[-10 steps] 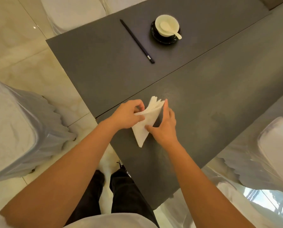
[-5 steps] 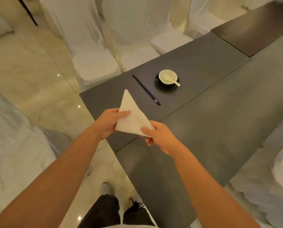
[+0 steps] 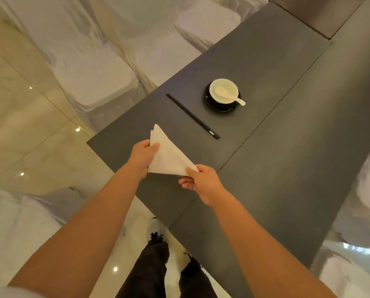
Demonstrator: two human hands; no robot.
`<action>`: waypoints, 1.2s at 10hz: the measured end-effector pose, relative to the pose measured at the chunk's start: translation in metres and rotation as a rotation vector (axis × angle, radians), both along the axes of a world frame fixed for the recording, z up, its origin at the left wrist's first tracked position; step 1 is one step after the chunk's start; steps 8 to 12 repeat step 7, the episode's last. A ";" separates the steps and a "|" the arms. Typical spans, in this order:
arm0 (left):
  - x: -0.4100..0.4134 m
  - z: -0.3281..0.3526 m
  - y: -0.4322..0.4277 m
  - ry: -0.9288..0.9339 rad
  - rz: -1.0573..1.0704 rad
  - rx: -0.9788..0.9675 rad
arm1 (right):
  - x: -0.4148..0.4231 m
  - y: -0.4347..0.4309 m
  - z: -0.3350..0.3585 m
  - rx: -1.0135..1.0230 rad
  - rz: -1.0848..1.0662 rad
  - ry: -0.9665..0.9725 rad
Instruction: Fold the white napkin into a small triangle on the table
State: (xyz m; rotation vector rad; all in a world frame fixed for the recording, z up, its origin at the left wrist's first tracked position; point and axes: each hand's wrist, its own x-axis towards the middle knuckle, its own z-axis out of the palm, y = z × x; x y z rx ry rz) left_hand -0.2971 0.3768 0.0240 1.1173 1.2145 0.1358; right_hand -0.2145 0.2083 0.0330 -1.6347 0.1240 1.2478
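Napkin (image 3: 169, 158) triangle: left hand (image 3: 142, 157) pinches edge, right hand (image 3: 203, 182) pinches corner.

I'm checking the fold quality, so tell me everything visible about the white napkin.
The white napkin is folded into a layered triangle, looking like thin paper or cloth, with stacked edges showing at its far tip. It is held over the dark table near its corner. The left hand pinches its left edge; the right hand grips its near right corner.
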 end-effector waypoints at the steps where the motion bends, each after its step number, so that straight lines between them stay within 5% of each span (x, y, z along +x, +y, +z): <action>1: 0.011 -0.030 0.023 0.068 -0.059 0.025 | 0.002 0.023 -0.025 -0.037 -0.153 0.058; 5: 0.029 -0.061 0.040 0.273 -0.311 0.389 | 0.010 0.038 -0.055 -0.156 -0.339 0.084; 7: 0.026 -0.023 0.019 0.449 -0.589 0.566 | 0.015 0.011 -0.025 -0.362 -0.140 -0.103; 12: 0.026 -0.023 0.019 0.449 -0.589 0.566 | 0.015 0.011 -0.025 -0.362 -0.140 -0.103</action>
